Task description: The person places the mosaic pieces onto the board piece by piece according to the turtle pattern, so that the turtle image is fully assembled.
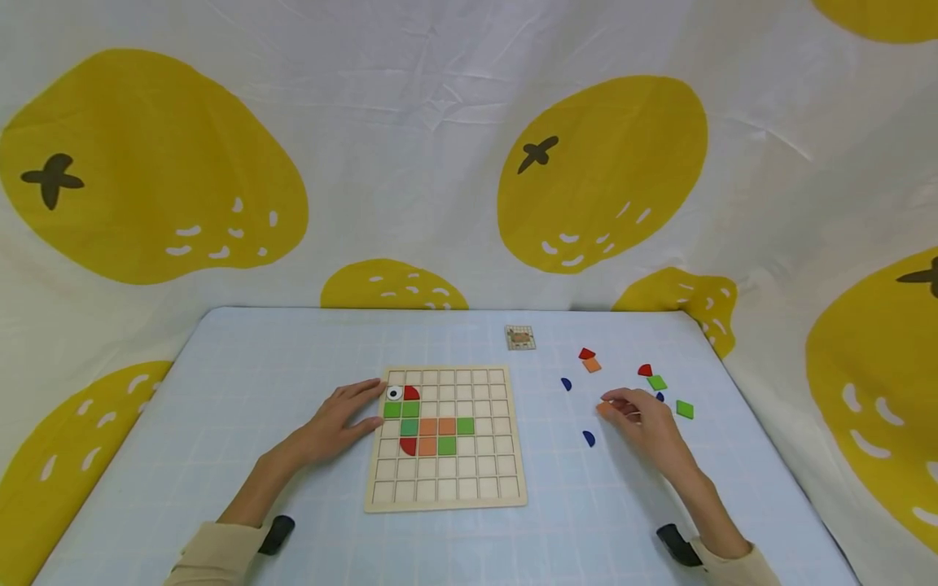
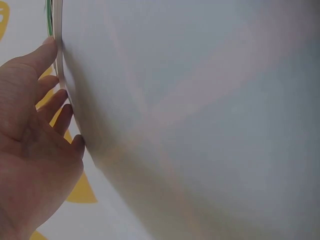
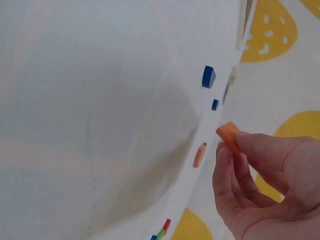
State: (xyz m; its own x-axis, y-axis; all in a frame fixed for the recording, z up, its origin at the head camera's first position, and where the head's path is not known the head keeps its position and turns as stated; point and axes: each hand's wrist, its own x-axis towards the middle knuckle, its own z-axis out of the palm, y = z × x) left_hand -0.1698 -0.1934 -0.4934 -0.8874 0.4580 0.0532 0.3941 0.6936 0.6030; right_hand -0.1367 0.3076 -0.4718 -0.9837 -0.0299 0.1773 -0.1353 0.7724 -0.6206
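Observation:
My right hand (image 1: 648, 422) pinches an orange square tile (image 3: 229, 134) between thumb and fingers, above the table on the right. At the left edge of a wooden grid board (image 1: 487, 488) rests my left hand (image 1: 331, 426), its fingers relaxed and fingertips touching the rim. In the board's upper left cells lie a round eye tile (image 1: 394, 393) and a red quarter-round tile (image 1: 412, 393). Below them sit green squares (image 1: 392, 409), a teal square (image 1: 409, 427), orange squares (image 1: 447, 426) and another red rounded tile (image 1: 408, 446).
Loose tiles lie right of the board: blue half-rounds (image 1: 589, 439), green squares (image 1: 685, 409), red pieces (image 1: 645, 369) and an orange square (image 1: 591, 365). A small picture card (image 1: 520, 338) lies behind the board. Fruit-print cloth (image 1: 440, 163) hangs around the pale table (image 1: 293, 350).

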